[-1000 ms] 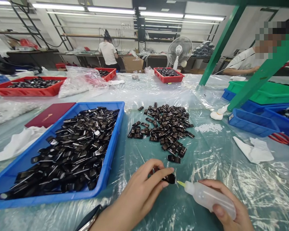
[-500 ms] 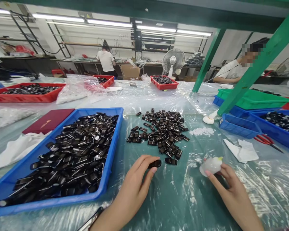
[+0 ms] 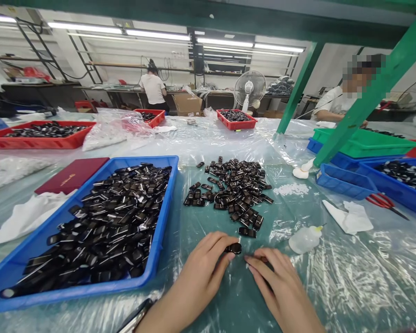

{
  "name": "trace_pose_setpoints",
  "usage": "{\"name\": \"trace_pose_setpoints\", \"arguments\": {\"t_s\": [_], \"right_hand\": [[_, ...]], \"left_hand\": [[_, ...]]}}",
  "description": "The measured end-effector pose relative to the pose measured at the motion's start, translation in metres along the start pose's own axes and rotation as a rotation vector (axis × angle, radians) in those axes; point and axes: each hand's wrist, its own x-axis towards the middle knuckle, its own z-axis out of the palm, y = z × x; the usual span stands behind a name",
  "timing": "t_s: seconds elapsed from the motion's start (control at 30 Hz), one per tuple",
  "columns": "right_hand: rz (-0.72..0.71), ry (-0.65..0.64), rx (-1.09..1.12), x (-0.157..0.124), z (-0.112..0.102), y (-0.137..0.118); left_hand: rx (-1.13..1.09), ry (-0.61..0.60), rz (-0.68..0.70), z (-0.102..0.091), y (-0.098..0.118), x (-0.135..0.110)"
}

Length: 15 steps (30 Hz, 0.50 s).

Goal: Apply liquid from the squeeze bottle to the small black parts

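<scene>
My left hand (image 3: 208,266) pinches a small glossy black piece (image 3: 234,248) between thumb and fingers, just above the green tabletop. Close to its right, my right hand (image 3: 275,277) has thumb and forefinger brought together; whatever may be between the tips is too small to make out. A translucent white squeeze bottle (image 3: 305,239) with a yellowish tip lies on its side to the right of my right hand. Beyond my hands a loose pile of similar black pieces (image 3: 241,185) spreads over the plastic-covered table. Small white bits (image 3: 291,189) lie scattered beside that pile.
On the left stands a blue tray (image 3: 159,245) heaped with longer black parts, with a dark red booklet (image 3: 72,175) behind it. To the right are white tissue (image 3: 355,216), red-handled scissors (image 3: 381,200), a small blue bin (image 3: 346,182) and a green post (image 3: 367,97).
My right hand has let go of the squeeze bottle and moved left, up to my left hand. My left hand has shifted slightly right and nearer with the black piece.
</scene>
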Motion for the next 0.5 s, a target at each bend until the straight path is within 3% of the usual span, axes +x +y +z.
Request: {"name": "trace_pose_setpoints", "arguments": {"t_s": [0.2, 0.5], "right_hand": [[0.096, 0.044, 0.066, -0.0031, 0.0052, 0.0040], [0.036, -0.049, 0.133, 0.0035, 0.0066, -0.0029]], "left_hand": [[-0.014, -0.028, -0.016, 0.0010, 0.0022, -0.0006], [-0.005, -0.039, -0.020, 0.0023, 0.0005, -0.0016]]}}
